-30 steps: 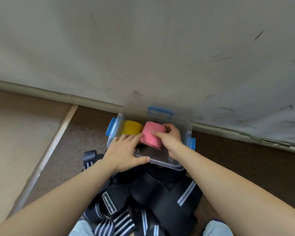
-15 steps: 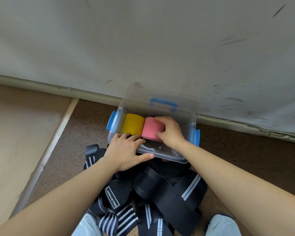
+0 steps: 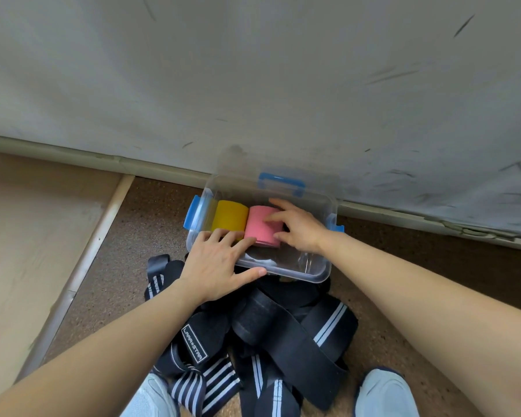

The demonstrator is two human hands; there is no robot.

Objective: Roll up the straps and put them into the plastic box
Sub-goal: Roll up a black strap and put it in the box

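Observation:
A clear plastic box (image 3: pixel 313 273) with blue latches stands open on the floor by the wall. Inside it a yellow rolled strap (image 3: pixel 229 215) and a pink rolled strap (image 3: pixel 259 227) lie side by side. My right hand (image 3: pixel 301 228) rests on the pink roll's right end, with its thumb and fingers around it. My left hand (image 3: pixel 220 264) holds the box's front-left rim, fingers over the rim and thumb along the outer wall. A pile of loose black straps with white stripes (image 3: pixel 283 335) lies just in front of the box.
The box's lid with a blue handle (image 3: pixel 281 182) leans against the scuffed grey wall (image 3: pixel 253 85). A light wooden board (image 3: pixel 42 236) lies to the left. My two shoes (image 3: pixel 385 392) sit at the bottom, beside the strap pile.
The pink roll has gone down into the box and settled against the yellow roll. My right hand's fingers have spread looser on it. My left hand stays on the rim.

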